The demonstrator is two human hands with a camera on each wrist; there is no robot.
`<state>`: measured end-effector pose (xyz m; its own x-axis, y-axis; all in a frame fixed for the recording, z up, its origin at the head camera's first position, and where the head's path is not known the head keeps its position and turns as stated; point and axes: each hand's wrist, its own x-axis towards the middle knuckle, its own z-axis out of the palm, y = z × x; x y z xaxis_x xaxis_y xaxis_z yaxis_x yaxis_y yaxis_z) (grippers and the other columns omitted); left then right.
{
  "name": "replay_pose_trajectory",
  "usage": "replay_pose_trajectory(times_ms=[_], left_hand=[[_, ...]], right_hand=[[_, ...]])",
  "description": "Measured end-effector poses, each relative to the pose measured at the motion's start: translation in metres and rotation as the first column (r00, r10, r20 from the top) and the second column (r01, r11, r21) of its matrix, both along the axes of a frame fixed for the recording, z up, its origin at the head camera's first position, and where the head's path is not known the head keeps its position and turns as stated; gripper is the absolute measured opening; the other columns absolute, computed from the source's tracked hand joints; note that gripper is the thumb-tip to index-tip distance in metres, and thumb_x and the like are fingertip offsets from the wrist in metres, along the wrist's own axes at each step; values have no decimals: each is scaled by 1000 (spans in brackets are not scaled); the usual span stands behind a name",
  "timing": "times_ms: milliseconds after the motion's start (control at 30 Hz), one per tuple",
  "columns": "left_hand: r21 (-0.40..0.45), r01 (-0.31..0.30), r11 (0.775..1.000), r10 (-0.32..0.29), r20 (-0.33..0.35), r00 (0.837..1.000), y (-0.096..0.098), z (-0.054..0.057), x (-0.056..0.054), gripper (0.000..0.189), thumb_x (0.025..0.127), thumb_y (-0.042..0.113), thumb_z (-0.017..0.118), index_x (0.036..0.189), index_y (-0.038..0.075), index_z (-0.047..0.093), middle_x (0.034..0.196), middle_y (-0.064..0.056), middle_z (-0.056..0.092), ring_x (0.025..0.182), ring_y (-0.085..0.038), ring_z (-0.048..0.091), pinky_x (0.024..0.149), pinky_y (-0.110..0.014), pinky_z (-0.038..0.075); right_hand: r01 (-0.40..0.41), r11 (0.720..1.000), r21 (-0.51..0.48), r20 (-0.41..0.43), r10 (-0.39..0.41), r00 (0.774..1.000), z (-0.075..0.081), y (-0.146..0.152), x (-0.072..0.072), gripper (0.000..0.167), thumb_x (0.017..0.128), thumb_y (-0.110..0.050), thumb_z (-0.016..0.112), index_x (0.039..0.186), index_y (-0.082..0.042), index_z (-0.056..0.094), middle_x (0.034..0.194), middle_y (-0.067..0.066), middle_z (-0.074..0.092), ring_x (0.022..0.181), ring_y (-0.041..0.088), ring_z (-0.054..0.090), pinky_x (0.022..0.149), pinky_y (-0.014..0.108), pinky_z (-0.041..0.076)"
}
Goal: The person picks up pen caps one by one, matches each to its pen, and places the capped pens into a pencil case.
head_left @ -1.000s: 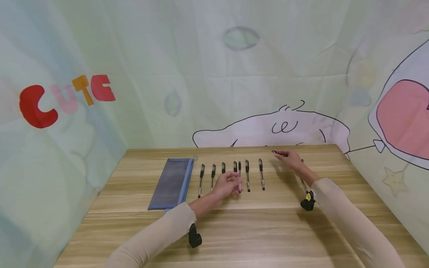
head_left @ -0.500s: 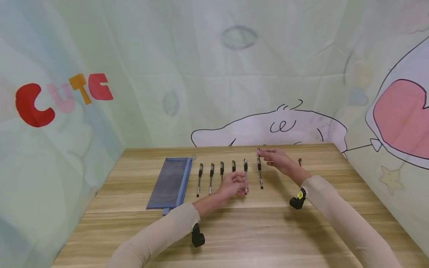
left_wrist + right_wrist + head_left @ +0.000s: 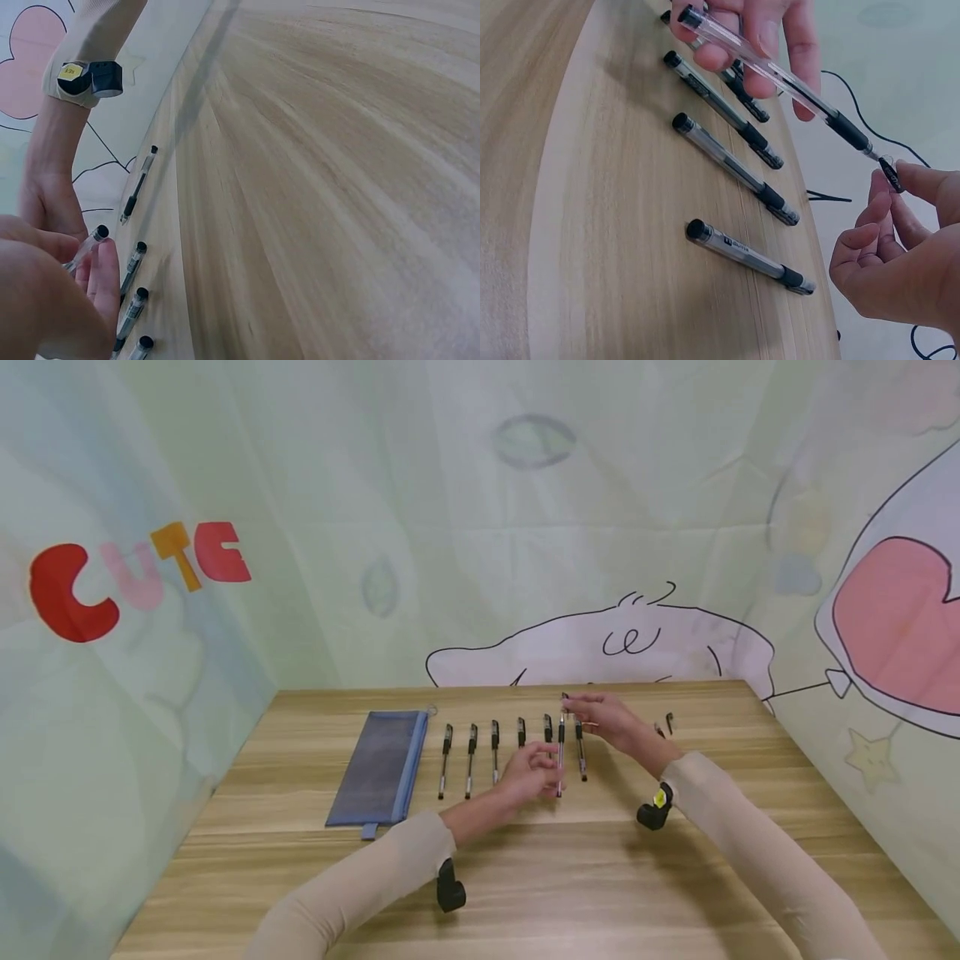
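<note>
My left hand point(image 3: 531, 770) pinches the clear barrel of an uncapped black gel pen point(image 3: 561, 756), held up above the row with its tip pointing away from me. In the right wrist view the pen point(image 3: 787, 84) slants down to its tip, its dark grip section bare. My right hand point(image 3: 606, 718) pinches a small black pen cap point(image 3: 890, 174) between thumb and fingertips. The cap meets the pen's tip, though whether the tip is inside it I cannot tell. From the left wrist view, only the pen's black end plug point(image 3: 100, 232) and some barrel show.
Several capped pens point(image 3: 446, 760) lie in a row on the wooden table point(image 3: 525, 877). A blue mesh zip pouch point(image 3: 375, 768) lies left of them. Beyond my right forearm are a loose cap point(image 3: 670, 722) and an uncapped pen point(image 3: 140, 184). A patterned curtain point(image 3: 337, 568) hangs behind.
My right hand has moved left, bringing the cap to the pen's tip. The left hand has shifted slightly right with the pen.
</note>
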<state>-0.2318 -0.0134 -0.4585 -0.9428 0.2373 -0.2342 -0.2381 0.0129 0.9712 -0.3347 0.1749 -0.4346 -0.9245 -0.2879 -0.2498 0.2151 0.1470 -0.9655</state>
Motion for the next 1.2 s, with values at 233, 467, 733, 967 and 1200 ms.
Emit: replay_pose_trajectory(times_ms=[233, 467, 733, 967, 1200], left_hand=[[-13, -8, 1000, 8, 11, 1000, 1, 1, -2, 44, 92, -3, 67, 134, 7, 58, 115, -17, 67, 91, -26, 73, 82, -33, 64], [-36, -32, 999, 31, -6, 999, 0, 2, -1, 43, 92, -1, 68, 134, 7, 59, 121, -20, 67, 91, -25, 73, 81, -33, 63], [-69, -43, 997, 43, 5, 999, -5, 2, -4, 35, 94, 3, 67, 129, 0, 63, 120, -23, 70, 87, -20, 72, 82, -32, 63], [-42, -3, 999, 4, 21, 1000, -9, 1, -5, 34, 94, 5, 67, 127, -1, 63, 118, -22, 72, 87, -18, 75, 83, -30, 63], [61, 10, 998, -13, 49, 999, -9, 8, -9, 38, 91, -2, 71, 128, -7, 63, 113, -26, 73, 84, -21, 79, 80, -31, 64]], right_hand=[[8, 1000, -7, -5, -8, 1000, 1, -3, 5, 51, 102, -21, 64, 142, 7, 51, 99, -9, 68, 91, 10, 58, 92, 28, 51], [-41, 999, 8, -12, 41, 999, -3, -4, 6, 41, 102, -19, 64, 134, 5, 58, 99, -7, 63, 90, 11, 55, 91, 30, 50], [-105, 994, 40, -31, 106, 994, 2, -7, 9, 51, 104, -24, 61, 143, 7, 50, 102, -6, 56, 83, 7, 51, 84, 26, 50], [-54, 997, 47, -26, 55, 998, 6, -10, 9, 47, 100, -24, 68, 136, 5, 59, 100, -5, 59, 83, 8, 53, 80, 24, 51], [-41, 993, 108, -30, 45, 999, 16, -6, 11, 50, 99, -30, 69, 137, 1, 59, 102, -13, 68, 94, 10, 58, 105, 36, 50]])
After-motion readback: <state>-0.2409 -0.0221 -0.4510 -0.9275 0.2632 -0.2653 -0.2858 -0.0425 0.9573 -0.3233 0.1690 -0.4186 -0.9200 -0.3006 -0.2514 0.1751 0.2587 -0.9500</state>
